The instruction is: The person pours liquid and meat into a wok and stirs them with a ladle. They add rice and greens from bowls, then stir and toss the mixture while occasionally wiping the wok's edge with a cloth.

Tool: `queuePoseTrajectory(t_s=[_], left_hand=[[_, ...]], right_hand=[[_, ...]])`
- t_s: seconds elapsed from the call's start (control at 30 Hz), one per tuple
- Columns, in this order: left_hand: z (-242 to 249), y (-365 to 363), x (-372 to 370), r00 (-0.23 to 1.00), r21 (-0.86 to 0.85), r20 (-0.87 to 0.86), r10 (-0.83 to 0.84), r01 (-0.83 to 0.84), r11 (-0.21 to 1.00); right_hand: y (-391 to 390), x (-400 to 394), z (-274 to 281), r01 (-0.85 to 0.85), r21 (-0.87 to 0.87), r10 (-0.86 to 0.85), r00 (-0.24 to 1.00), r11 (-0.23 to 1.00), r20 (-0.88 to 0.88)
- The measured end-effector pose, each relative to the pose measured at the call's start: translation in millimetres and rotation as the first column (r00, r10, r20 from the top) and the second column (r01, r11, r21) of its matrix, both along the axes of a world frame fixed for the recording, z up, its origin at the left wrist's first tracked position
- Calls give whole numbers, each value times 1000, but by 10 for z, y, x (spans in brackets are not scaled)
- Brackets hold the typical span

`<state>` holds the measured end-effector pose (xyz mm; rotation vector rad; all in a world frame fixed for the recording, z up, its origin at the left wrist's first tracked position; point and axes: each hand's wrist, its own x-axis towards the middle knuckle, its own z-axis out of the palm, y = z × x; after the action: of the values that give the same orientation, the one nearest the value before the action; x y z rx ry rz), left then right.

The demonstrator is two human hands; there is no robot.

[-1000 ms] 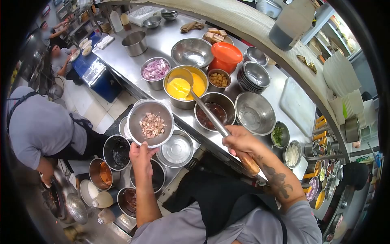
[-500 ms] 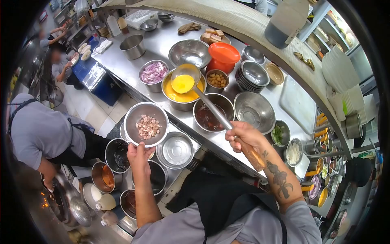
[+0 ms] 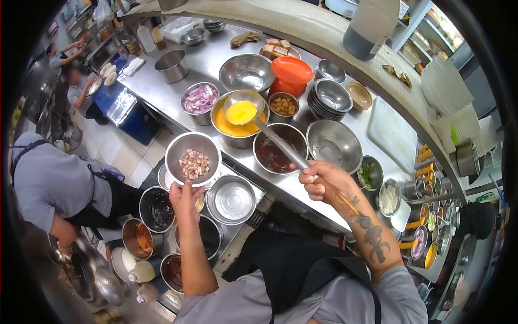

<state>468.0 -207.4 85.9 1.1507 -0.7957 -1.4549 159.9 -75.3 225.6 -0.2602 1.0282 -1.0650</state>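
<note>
My left hand (image 3: 185, 198) grips the rim of a metal bowl (image 3: 176, 148) with diced pinkish meat (image 3: 194, 164) in it. The bowl hangs beside the counter's front edge. My right hand (image 3: 326, 181) is closed around the handle of a large ladle (image 3: 280, 143). The ladle's cup holds yellow liquid (image 3: 241, 112), which looks like beaten egg, above a pot (image 3: 237, 141) of the same liquid. Near it stand a bowl of chopped purple onion (image 3: 200, 99), a pot of dark red sauce (image 3: 276, 155) and a small pot of brown chunks (image 3: 283, 105).
An orange container (image 3: 291, 73), a colander (image 3: 246, 73), stacked bowls (image 3: 332, 96) and a white cutting board (image 3: 392, 135) stand on the counter. Pots, one with orange sauce (image 3: 142, 238), sit left of me. A co-worker (image 3: 59, 178) is at a wok at far left.
The view has shifted slightly. The ladle's handle now lies lower along my right forearm, and its cup remains over the egg pot. My left hand still holds the meat bowl.
</note>
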Motion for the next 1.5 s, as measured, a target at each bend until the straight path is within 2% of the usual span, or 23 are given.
queuePoseTrajectory(t_s=[0.13, 0.27, 0.4, 0.47, 0.67, 0.73, 0.77, 0.83, 0.87, 0.9, 1.0, 1.07, 1.1, 1.13, 1.2, 1.33, 1.37, 1.4, 1.5], left_hand=[[-77, -168, -138, 999, -10, 1, -48, 48, 999], [54, -321, -340, 999, -20, 17, -50, 50, 999], [149, -494, -552, 998, -60, -10, -62, 61, 996], [177, -576, -698, 994, -66, -27, -106, 104, 992], [364, -730, -1295, 962, -95, -60, -266, 260, 961], [448, -628, -1536, 971, 12, 12, -238, 238, 971], [320, -716, -1579, 915, -65, -5, -403, 402, 913], [432, -481, -1773, 884, -48, 15, -468, 468, 883], [646, -227, -1868, 839, -51, 51, -542, 544, 838], [571, -180, -2003, 804, -66, 47, -593, 595, 801], [520, 442, -2261, 716, -112, 80, -693, 697, 708], [462, 893, -2454, 634, -70, 139, -761, 773, 631], [410, 1101, -2558, 554, -38, 197, -809, 829, 558], [290, 1197, -2777, 505, 38, 164, -848, 855, 517], [153, 1724, -3037, 363, 3, 81, -928, 931, 365], [219, 2997, -3342, 11, -26, 49, -999, 1000, 10], [218, 3308, -3392, -44, -18, 52, -998, 999, -45], [241, 3626, -3444, -141, -33, 8, -990, 989, -142], [309, 4597, -3458, -368, -40, 24, -929, 929, -369]], right_hand=[[31, -3, 63, 20, -8, -20, 997, 1000, 73], [53, -46, 155, 50, -22, -45, 985, 999, 167], [114, -46, 351, 84, -98, -65, 981, 992, 183], [218, -29, 440, 86, -151, -62, 985, 985, 159], [742, -20, 584, 178, -186, -115, 945, 966, 306], [1012, -87, 590, 195, -185, -129, 939, 963, 319], [1169, -91, 580, 220, -172, -154, 931, 960, 330], [1536, -85, 567, 291, -162, -223, 912, 943, 345], [1738, -50, 552, 321, -166, -249, 903, 932, 350], [1895, -71, 499, 354, -147, -278, 882, 923, 381], [2617, 153, 395, 454, -147, -395, 864, 879, 312], [3114, 360, 307, 546, -176, -483, 822, 819, 301], [3377, 480, 272, 588, -190, -525, 798, 786, 295], [3519, 513, 247, 642, -179, -587, 760, 746, 281], [3968, 821, 196, 723, -195, -690, 690, 662, 218], [4695, 1571, 217, 909, -180, -895, 405, 375, 186], [4825, 1771, 253, 936, -182, -931, 330, 301, 157], [4941, 1933, 271, 953, -185, -952, 267, 239, 151], [5219, 2573, 262, 981, -190, -986, 4, -28, 165]])
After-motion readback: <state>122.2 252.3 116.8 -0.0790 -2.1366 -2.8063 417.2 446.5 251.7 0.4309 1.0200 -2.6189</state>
